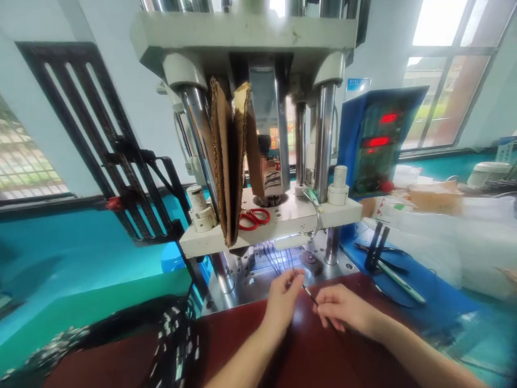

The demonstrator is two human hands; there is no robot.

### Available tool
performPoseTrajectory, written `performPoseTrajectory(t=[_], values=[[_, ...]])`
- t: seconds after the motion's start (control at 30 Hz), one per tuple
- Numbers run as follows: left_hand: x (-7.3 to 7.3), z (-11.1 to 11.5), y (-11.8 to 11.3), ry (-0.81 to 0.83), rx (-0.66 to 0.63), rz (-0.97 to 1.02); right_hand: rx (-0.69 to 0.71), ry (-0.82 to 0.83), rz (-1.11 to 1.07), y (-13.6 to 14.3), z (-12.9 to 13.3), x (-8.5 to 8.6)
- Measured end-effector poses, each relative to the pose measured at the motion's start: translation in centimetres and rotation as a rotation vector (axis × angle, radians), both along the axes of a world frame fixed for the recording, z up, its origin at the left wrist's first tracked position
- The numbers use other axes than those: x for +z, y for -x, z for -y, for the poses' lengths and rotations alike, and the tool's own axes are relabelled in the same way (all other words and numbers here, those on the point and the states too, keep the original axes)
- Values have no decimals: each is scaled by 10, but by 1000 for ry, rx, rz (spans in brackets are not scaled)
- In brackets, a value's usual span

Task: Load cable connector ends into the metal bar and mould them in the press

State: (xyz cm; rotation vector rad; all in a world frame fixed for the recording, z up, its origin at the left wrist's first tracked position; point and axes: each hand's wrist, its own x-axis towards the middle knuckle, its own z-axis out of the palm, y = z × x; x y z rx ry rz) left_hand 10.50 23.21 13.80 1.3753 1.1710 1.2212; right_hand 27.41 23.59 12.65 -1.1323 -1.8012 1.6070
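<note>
Right over the dark red tabletop (236,345) in front of the press (250,32), there's a thin black cable (310,295). Right hand (339,308) has it pinched tight between thumb and fingers, left hand (288,291) is closed on the end nearer the press. Big bundle of black cables (173,334) sits front-left of the press. Red-handled scissors (256,218) and folded cardboard (226,167) are on the press's shelf, blue control box (353,140) off to its right.
</note>
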Motion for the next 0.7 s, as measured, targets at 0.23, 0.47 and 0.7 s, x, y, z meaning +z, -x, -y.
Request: performPoseTrajectory(t=[0.23,0.47,0.7], values=[[78,29,-12,-270,-148,-183,-111,-381,-162,-23,29,42],[140,45,-30,-293,-141,-209,-318,-764,-78,-15,55,81],[77,9,-33,-167,23,-110,-354,-1174,304,2,42,38]])
